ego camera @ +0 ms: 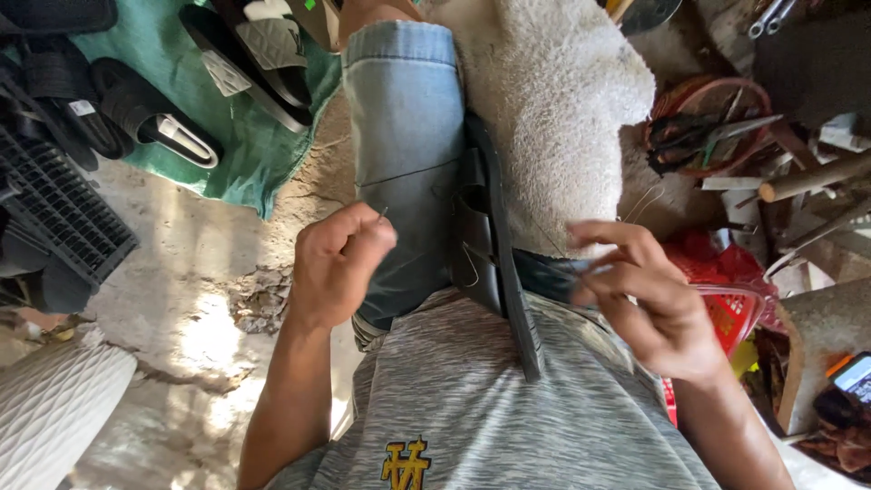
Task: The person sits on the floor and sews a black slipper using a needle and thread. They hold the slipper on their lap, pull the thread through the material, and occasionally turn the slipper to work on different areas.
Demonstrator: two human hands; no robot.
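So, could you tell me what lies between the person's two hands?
In the head view, a black sandal stands on edge between the left hand and right hand, beside the denim-covered leg.

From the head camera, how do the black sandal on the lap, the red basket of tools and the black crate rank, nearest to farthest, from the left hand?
1. Black sandal, just right of the left hand, wedged between the knees.
2. Black crate, far left on the ground.
3. Red basket, upper right.
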